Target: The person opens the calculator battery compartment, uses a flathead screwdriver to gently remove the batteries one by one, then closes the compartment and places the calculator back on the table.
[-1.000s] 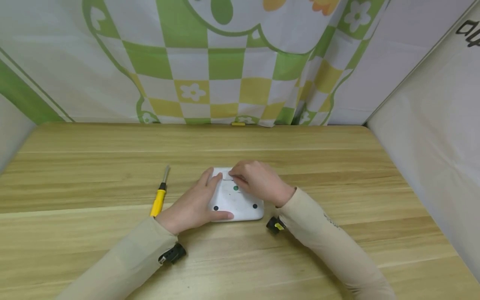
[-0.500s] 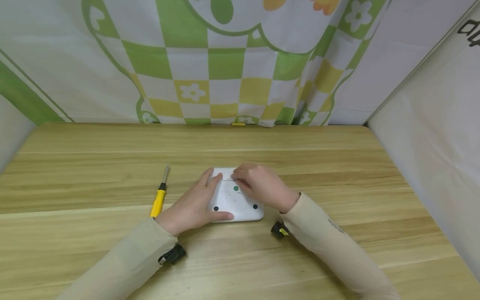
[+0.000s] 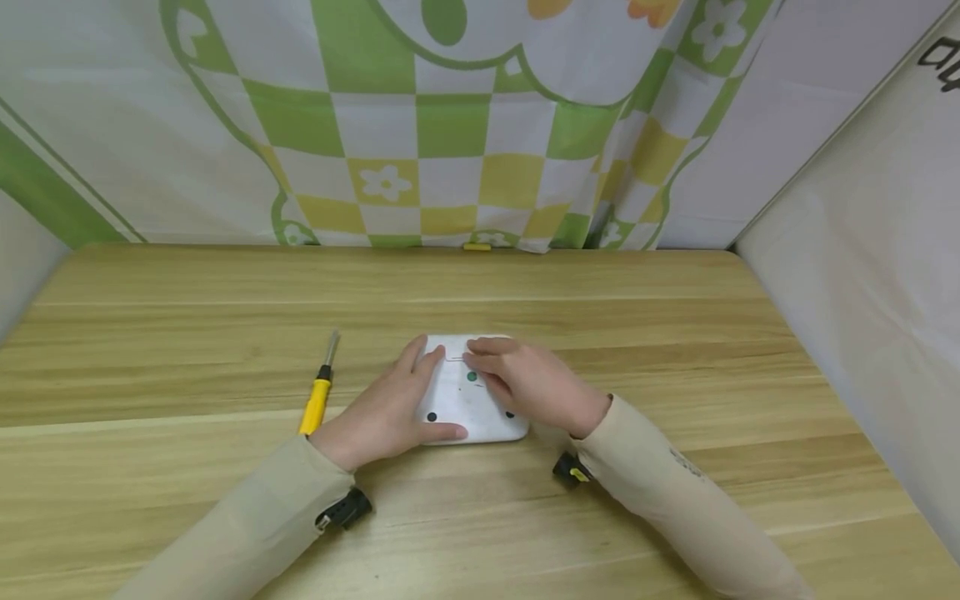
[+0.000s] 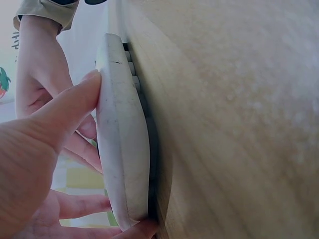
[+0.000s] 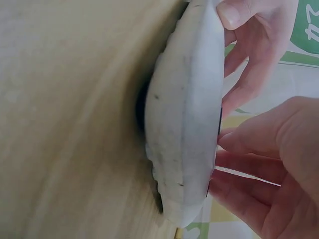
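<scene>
A white calculator [image 3: 465, 404] lies face down on the wooden table, its back with round black feet and a green dot facing up. Grey keys [image 4: 133, 74] show along its underside in the left wrist view. My left hand [image 3: 390, 408] grips it from the left, thumb across the near edge and fingers at the far left side. My right hand [image 3: 536, 383] rests its fingertips on the back, at the right end of the battery cover [image 3: 454, 348]. The right fingers are fairly straight, as the right wrist view shows, and partly hide the cover.
A yellow screwdriver [image 3: 318, 396] with a black collar lies left of the calculator, near the left wrist. A checked green and white curtain [image 3: 450, 125] hangs behind the table, with a small yellow piece [image 3: 477, 247] at the back edge.
My right hand has slid slightly right and toward me over the back, its fingers going from a bunched pinch to straighter. The left hand and the calculator have stayed put.
</scene>
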Action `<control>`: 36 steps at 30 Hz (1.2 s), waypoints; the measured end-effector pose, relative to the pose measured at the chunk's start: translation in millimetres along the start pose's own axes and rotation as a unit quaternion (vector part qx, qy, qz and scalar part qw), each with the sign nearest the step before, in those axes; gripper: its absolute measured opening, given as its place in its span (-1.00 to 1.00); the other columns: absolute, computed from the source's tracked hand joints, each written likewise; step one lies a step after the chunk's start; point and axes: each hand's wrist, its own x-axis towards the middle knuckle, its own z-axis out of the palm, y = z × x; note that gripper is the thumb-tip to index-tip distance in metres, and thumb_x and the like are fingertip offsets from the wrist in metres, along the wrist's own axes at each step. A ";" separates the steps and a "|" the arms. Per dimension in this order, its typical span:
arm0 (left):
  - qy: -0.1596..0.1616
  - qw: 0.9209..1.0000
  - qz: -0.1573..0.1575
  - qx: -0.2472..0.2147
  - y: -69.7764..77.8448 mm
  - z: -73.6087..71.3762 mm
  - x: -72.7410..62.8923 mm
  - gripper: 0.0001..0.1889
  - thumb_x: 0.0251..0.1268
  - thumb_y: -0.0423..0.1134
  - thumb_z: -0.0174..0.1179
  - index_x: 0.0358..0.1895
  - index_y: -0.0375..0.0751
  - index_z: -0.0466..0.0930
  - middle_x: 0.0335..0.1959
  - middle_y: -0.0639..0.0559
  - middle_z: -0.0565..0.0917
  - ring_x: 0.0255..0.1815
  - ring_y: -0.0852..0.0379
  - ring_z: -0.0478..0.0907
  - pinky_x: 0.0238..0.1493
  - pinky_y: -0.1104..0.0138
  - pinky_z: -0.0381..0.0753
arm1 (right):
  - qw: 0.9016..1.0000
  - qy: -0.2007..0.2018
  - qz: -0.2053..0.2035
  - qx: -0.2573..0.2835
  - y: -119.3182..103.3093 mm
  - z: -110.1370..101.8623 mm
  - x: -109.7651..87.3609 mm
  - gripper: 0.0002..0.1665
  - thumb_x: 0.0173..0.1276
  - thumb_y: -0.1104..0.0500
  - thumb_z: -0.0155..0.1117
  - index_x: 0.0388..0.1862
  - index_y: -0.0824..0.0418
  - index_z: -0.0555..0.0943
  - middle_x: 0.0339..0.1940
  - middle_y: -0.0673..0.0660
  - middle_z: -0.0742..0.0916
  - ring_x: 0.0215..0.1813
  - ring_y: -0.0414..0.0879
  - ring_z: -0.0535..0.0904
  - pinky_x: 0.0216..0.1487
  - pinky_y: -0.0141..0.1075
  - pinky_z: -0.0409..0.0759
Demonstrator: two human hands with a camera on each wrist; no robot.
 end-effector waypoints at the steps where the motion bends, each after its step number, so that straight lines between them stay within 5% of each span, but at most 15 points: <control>1: 0.000 1.000 0.000 0.000 0.2 -0.1 -0.1 0.06 0.06 0.13 0.37 0.46 -0.43 0.01 0.51 -0.41 -0.12 0.44 -0.33 0.11 0.34 -0.07 0.26 | 1.000 0.002 -0.004 -0.003 0.3 0.3 -0.8 -0.63 0.40 0.27 0.13 0.17 0.28 0.58 0.25 0.23 0.58 0.22 0.05 0.55 0.06 -0.20 0.60; 12: 0.003 1.000 0.004 -0.001 0.8 -0.7 -0.8 0.06 0.06 0.12 0.37 0.46 -0.45 0.01 0.50 -0.42 -0.12 0.45 -0.33 0.09 0.36 -0.07 0.23 | 0.999 0.012 -0.015 -0.040 -1.7 4.7 -6.4 -0.58 0.38 0.26 0.15 0.20 0.31 0.55 0.30 0.25 0.54 0.30 0.07 0.48 0.12 -0.15 0.57; 36: 0.001 1.000 -0.001 0.010 0.4 0.0 0.4 0.06 0.06 0.15 0.36 0.46 -0.44 0.02 0.50 -0.42 -0.11 0.45 -0.33 0.10 0.36 -0.07 0.24 | 0.999 0.012 0.014 0.036 8.6 10.2 -17.4 -0.53 0.46 0.20 0.07 0.33 0.19 0.45 0.36 0.37 0.42 0.41 0.24 0.30 0.28 -0.03 0.43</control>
